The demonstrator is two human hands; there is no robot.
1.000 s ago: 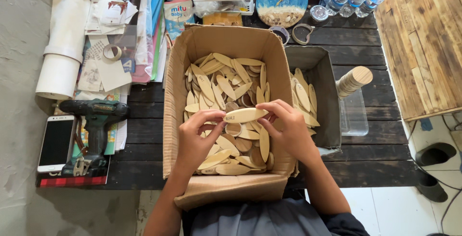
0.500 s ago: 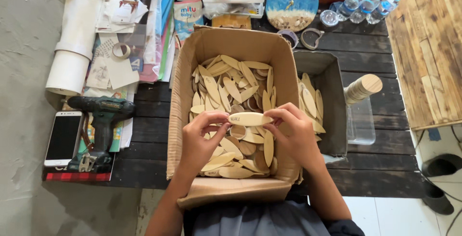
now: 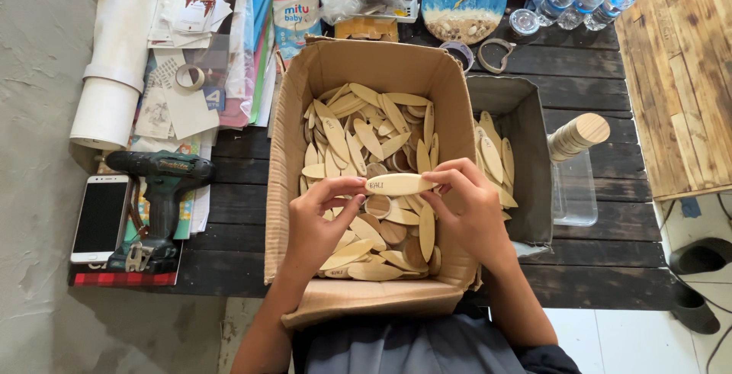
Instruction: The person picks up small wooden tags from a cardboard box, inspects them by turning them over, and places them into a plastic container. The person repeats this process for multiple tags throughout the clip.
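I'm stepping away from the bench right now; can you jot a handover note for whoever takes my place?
Left hand: grip on the left end of one flat oval wooden piece.
Right hand: grip on its right end, so the piece is held level above the open brown cardboard box.
The box holds a loose heap of similar wooden ovals; the grey bin to its right holds fewer.
Done: one piece lifted out.
Left: the heap in the box is not yet handled.

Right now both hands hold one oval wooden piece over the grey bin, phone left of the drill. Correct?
Not quite. The head view shows the left hand and right hand holding the wooden piece over the cardboard box, not the grey bin. The phone does lie left of the drill.
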